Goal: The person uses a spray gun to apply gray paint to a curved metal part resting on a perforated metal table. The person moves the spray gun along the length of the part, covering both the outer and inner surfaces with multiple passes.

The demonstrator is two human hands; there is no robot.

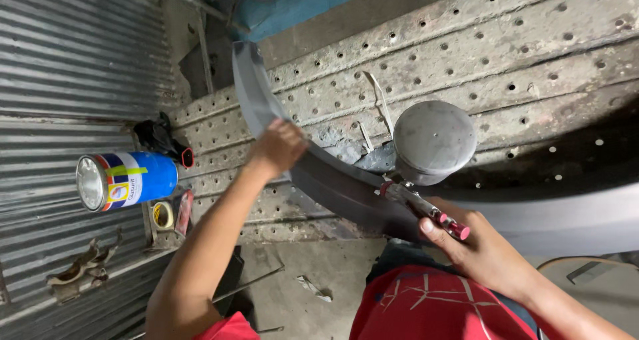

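My right hand (489, 247) grips a spray gun (416, 203) with a round grey cup (434, 140) on top and red knobs at its rear. Its nozzle points at a long, curved dark grey panel (319, 173) that arcs from the upper middle down to the right. My left hand (278, 147) rests flat on the upper edge of this panel, fingers closed against it. My knees in red cloth (426, 303) show at the bottom.
A blue and white metal can (126, 180) lies on its side at the left, beside a roll of tape (163, 215) and a black rag (156, 137). Corrugated metal sheeting (73, 67) is on the left. A perforated, worn surface (479, 53) fills the background.
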